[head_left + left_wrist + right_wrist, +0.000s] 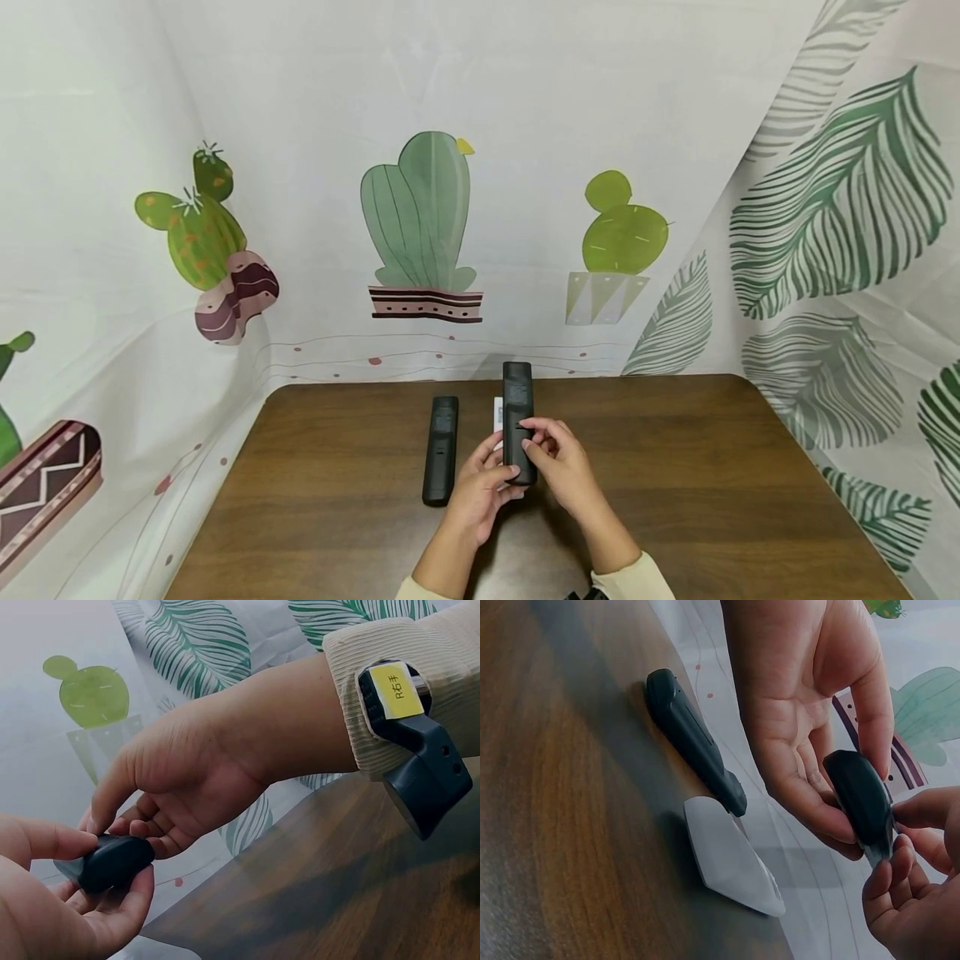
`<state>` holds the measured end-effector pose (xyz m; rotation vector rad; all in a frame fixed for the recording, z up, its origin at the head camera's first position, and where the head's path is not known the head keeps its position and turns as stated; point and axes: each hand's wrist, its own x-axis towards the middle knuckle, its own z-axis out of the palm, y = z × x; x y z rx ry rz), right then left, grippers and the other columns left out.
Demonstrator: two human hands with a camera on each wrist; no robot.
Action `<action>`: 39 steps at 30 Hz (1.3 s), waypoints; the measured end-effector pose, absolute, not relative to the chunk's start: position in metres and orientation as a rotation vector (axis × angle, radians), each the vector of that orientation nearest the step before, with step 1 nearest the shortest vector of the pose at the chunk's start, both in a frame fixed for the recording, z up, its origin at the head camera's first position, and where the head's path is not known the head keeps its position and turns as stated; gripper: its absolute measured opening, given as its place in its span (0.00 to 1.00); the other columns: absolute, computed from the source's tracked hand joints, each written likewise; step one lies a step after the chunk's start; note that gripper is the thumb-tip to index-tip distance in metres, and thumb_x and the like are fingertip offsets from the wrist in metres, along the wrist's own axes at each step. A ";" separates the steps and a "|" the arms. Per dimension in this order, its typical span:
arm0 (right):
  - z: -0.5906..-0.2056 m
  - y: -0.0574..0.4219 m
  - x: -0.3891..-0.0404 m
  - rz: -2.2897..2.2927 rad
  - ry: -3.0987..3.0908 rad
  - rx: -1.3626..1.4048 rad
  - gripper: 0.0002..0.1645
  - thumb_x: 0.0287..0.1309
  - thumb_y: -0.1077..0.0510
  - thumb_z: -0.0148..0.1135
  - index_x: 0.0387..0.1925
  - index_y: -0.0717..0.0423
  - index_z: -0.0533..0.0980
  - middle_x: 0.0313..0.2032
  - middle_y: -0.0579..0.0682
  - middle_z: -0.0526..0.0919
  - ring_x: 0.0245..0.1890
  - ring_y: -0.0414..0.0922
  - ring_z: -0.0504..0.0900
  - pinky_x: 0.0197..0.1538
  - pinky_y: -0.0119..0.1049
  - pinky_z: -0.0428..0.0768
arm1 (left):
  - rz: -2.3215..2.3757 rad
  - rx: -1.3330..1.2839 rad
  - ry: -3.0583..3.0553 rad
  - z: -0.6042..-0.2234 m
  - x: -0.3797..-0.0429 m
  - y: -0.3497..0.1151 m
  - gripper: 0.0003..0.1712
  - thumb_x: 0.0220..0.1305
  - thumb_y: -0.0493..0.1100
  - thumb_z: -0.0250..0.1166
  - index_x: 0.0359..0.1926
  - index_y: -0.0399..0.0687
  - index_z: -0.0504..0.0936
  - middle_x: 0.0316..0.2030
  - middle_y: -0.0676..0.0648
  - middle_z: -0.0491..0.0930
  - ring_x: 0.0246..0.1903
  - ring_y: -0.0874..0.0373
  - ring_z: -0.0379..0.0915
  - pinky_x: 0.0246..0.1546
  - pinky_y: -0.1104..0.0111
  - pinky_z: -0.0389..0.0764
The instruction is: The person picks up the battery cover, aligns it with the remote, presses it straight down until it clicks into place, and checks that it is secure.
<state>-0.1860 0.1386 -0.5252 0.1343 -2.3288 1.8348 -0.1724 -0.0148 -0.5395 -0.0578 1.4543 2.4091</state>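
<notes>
Upright above the table, a black remote control [518, 392] shows its back with a small latch. My left hand [476, 492] grips its lower end, thumb across the near side and fingers behind. The thumb and index finger of my right hand [566, 471] bend onto the back near the latch; the other fingers are curled. In the left wrist view the held remote's dark end [116, 862] sits between both hands. A second black remote [441, 450] lies face down on the table to the left. A white remote [731, 855] lies behind the held one, mostly hidden in the head view.
The brown wooden table [337, 533] has rounded far corners. Behind and beside it hangs a white cloth [525, 83] printed with cacti and leaves. A wrist camera [409, 727] with a yellow label is strapped on the right sleeve.
</notes>
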 end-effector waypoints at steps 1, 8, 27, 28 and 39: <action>-0.526 0.139 -0.186 1.830 -2.329 0.141 0.14 0.59 0.66 0.67 0.48 0.52 0.83 0.37 0.54 0.75 0.32 0.41 0.73 0.36 0.27 0.72 | 2.408 -0.058 1.455 -0.539 -0.172 -0.015 0.43 0.59 0.31 0.61 0.76 0.40 0.57 0.63 0.39 0.75 0.44 0.57 0.81 0.42 0.64 0.81; -0.525 0.138 -0.185 1.833 -2.320 0.143 0.14 0.59 0.66 0.67 0.48 0.54 0.83 0.36 0.53 0.75 0.31 0.39 0.72 0.34 0.27 0.71 | 2.408 -0.055 1.455 -0.538 -0.172 -0.016 0.43 0.60 0.30 0.61 0.76 0.40 0.57 0.63 0.40 0.75 0.45 0.56 0.80 0.43 0.64 0.81; -0.523 0.140 -0.187 1.902 -2.288 0.044 0.23 0.62 0.64 0.66 0.59 0.56 0.77 0.41 0.56 0.76 0.34 0.40 0.72 0.38 0.27 0.71 | 2.401 -0.074 1.455 -0.540 -0.172 -0.015 0.43 0.59 0.30 0.61 0.75 0.42 0.59 0.63 0.39 0.75 0.46 0.55 0.80 0.43 0.63 0.81; -0.523 0.141 -0.187 1.903 -2.286 0.029 0.24 0.62 0.63 0.66 0.60 0.56 0.76 0.43 0.57 0.76 0.35 0.39 0.72 0.39 0.27 0.72 | 2.400 -0.071 1.454 -0.539 -0.172 -0.015 0.43 0.59 0.30 0.61 0.75 0.42 0.59 0.63 0.39 0.75 0.46 0.55 0.80 0.43 0.63 0.81; -0.528 0.143 -0.190 1.922 -2.375 -0.108 0.31 0.67 0.53 0.64 0.68 0.53 0.69 0.51 0.58 0.80 0.45 0.44 0.79 0.49 0.34 0.76 | 2.378 -0.022 1.444 -0.540 -0.172 -0.014 0.43 0.57 0.29 0.62 0.75 0.43 0.61 0.66 0.39 0.73 0.50 0.53 0.80 0.49 0.60 0.82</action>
